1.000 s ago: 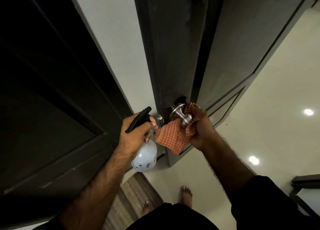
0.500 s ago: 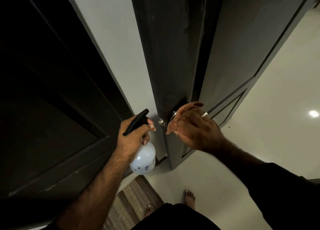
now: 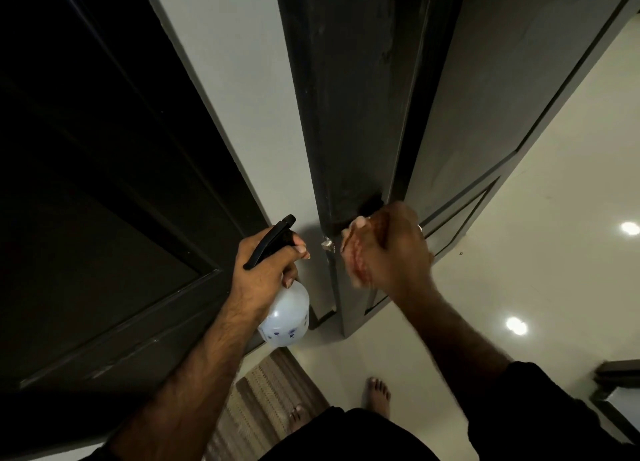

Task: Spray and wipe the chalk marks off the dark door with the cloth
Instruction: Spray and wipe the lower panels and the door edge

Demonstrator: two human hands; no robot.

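Rubbing near the door [image 3: 349, 114] edge, the right hand [image 3: 391, 249] bunches the cloth [image 3: 353, 252] while the left hand [image 3: 266, 273] clutches the spray bottle [image 3: 285, 316]; the swinging door could slip from under the wipe, leaving chalk behind.

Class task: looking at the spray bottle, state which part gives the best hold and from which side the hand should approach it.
Grip the spray bottle at its narrow neck, just under the black trigger head, coming from behind. The round body is too wide to wrap; the neck lets fingers reach the trigger, as the left hand shows.
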